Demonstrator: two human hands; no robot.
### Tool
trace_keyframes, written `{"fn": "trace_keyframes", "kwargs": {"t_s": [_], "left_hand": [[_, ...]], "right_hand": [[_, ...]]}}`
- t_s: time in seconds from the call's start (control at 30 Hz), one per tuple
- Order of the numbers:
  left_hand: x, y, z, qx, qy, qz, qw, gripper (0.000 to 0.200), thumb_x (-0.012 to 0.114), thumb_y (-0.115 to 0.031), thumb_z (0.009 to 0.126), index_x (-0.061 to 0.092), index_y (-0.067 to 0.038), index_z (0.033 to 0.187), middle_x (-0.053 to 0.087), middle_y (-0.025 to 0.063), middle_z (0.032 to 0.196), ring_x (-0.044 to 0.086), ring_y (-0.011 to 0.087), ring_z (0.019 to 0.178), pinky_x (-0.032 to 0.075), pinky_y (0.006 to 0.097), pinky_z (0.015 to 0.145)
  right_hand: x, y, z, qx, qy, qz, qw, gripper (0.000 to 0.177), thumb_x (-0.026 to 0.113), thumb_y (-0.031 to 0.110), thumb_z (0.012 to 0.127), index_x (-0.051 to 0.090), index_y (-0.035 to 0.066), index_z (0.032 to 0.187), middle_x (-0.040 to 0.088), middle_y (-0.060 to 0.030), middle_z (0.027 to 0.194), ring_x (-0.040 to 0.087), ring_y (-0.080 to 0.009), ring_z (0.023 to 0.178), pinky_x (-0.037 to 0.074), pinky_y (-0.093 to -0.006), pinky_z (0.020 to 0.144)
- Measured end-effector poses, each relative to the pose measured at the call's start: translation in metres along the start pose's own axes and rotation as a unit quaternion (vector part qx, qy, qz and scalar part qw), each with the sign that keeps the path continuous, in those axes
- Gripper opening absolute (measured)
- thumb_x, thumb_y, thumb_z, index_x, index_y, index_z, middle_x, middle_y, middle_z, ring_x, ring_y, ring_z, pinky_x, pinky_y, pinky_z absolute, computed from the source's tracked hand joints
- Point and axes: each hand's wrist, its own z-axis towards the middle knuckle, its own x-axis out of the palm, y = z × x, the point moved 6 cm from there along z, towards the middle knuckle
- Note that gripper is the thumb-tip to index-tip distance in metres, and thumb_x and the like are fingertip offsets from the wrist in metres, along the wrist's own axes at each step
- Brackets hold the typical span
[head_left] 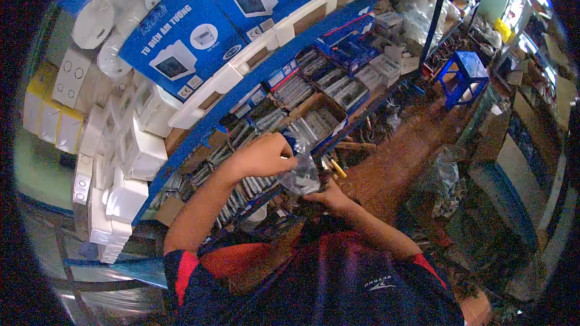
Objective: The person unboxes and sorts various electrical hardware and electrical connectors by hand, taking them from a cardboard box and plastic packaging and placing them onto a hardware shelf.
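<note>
A clear plastic bag [300,176] hangs between my two hands, with small greyish pieces inside that I cannot make out. My left hand [270,156] is closed, its curled fingers at the upper part of the bag. Something dark blue shows beside those fingers, too small to name. Lower down and to the right, my right hand [329,195] grips the bag's bottom edge, its fingers partly hidden. Just behind the bag stands an open cardboard box [332,110] holding grey packaged items.
A blue shelf edge [208,115] runs diagonally, with white electrical boxes [130,145] and blue printed cartons [181,42] above it. Rows of small packets [248,190] lie under my left forearm. A blue plastic stool [464,75] stands at the upper right. A yellow-handled tool [338,168] lies near my right hand.
</note>
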Motion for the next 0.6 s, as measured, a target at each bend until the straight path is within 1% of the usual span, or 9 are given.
{"fn": "trace_keyframes", "kwargs": {"t_s": [0.07, 0.13, 0.2, 0.3, 0.33, 0.43, 0.47, 0.57, 0.6], "left_hand": [[-0.011, -0.009, -0.003, -0.04, 0.0, 0.019, 0.999, 0.033, 0.062, -0.029, 0.072, 0.063, 0.004, 0.072, 0.058, 0.0223, 0.064, 0.061, 0.029, 0.06, 0.046, 0.0394, 0.059], [-0.012, 0.003, -0.002, -0.037, -0.05, -0.001, 0.998, 0.033, 0.063, -0.03, 0.072, 0.064, 0.003, 0.074, 0.06, 0.0219, 0.066, 0.061, 0.0283, 0.061, 0.046, 0.0392, 0.06], [-0.009, 0.021, -0.003, -0.046, -0.09, -0.053, 0.993, 0.028, 0.062, -0.027, 0.076, 0.066, 0.0, 0.08, 0.064, 0.0177, 0.072, 0.062, 0.0224, 0.065, 0.046, 0.0377, 0.061], [0.01, 0.041, 0.009, 0.04, 0.018, -0.251, 0.967, 0.024, 0.059, -0.023, 0.082, 0.067, -0.002, 0.089, 0.067, 0.0129, 0.078, 0.061, 0.0164, 0.071, 0.047, 0.0349, 0.067], [0.013, 0.046, 0.009, -0.002, 0.056, -0.172, 0.984, 0.024, 0.055, -0.02, 0.086, 0.066, -0.002, 0.099, 0.067, 0.0105, 0.085, 0.059, 0.0141, 0.077, 0.047, 0.0328, 0.074], [0.012, 0.017, -0.009, -0.001, 0.104, -0.149, 0.983, 0.029, 0.055, -0.022, 0.087, 0.063, 0.0, 0.105, 0.067, 0.0109, 0.09, 0.059, 0.0142, 0.082, 0.046, 0.0312, 0.078], [0.015, 0.02, -0.007, 0.106, 0.073, -0.136, 0.982, 0.03, 0.054, -0.021, 0.087, 0.061, 0.0, 0.107, 0.066, 0.0111, 0.094, 0.06, 0.0148, 0.086, 0.046, 0.0311, 0.081], [0.009, 0.024, -0.011, 0.101, 0.106, -0.164, 0.976, 0.03, 0.054, -0.021, 0.087, 0.06, -0.001, 0.109, 0.065, 0.0129, 0.099, 0.06, 0.0158, 0.09, 0.045, 0.0311, 0.083], [0.008, 0.024, -0.013, 0.056, 0.136, -0.157, 0.977, 0.03, 0.054, -0.022, 0.087, 0.06, -0.002, 0.109, 0.064, 0.0141, 0.102, 0.06, 0.0178, 0.092, 0.044, 0.032, 0.084]], "right_hand": [[-0.005, 0.009, 0.0, -0.069, -0.026, -0.028, 0.997, 0.054, 0.078, 0.01, 0.067, 0.051, 0.005, 0.114, 0.06, -0.007, 0.102, 0.056, -0.0159, 0.092, 0.047, -0.0316, 0.081], [-0.01, 0.027, -0.004, -0.145, -0.051, -0.104, 0.983, 0.052, 0.078, 0.011, 0.067, 0.051, 0.005, 0.112, 0.06, -0.006, 0.1, 0.057, -0.0155, 0.088, 0.048, -0.0308, 0.079], [-0.012, 0.033, -0.009, -0.121, -0.052, -0.078, 0.988, 0.054, 0.079, 0.012, 0.067, 0.05, 0.005, 0.113, 0.059, -0.0057, 0.1, 0.057, -0.0152, 0.089, 0.047, -0.0306, 0.08], [-0.007, 0.048, -0.022, -0.06, -0.069, -0.1, 0.991, 0.065, 0.079, 0.015, 0.069, 0.042, 0.004, 0.121, 0.054, -0.0095, 0.111, 0.051, -0.0178, 0.101, 0.043, -0.0325, 0.088], [-0.007, 0.05, -0.024, -0.036, -0.077, -0.117, 0.989, 0.07, 0.078, 0.016, 0.069, 0.038, 0.003, 0.125, 0.051, -0.0114, 0.116, 0.049, -0.0193, 0.108, 0.041, -0.0335, 0.092], [-0.003, 0.037, -0.022, -0.06, -0.044, -0.096, 0.993, 0.071, 0.079, 0.018, 0.07, 0.038, 0.002, 0.126, 0.049, -0.0106, 0.118, 0.048, -0.0195, 0.108, 0.04, -0.0328, 0.093], [-0.002, 0.033, -0.021, -0.067, -0.031, -0.089, 0.993, 0.072, 0.079, 0.019, 0.07, 0.038, 0.002, 0.126, 0.048, -0.0103, 0.119, 0.048, -0.0195, 0.108, 0.039, -0.0326, 0.093], [0.004, 0.031, -0.022, -0.047, -0.018, -0.069, 0.996, 0.07, 0.08, 0.02, 0.068, 0.041, 0.002, 0.122, 0.048, -0.0096, 0.118, 0.048, -0.0188, 0.107, 0.041, -0.0324, 0.091], [0.005, 0.039, -0.024, -0.062, -0.037, -0.108, 0.992, 0.067, 0.081, 0.019, 0.067, 0.043, 0.003, 0.119, 0.049, -0.0095, 0.117, 0.048, -0.0182, 0.106, 0.041, -0.0324, 0.09]]}}
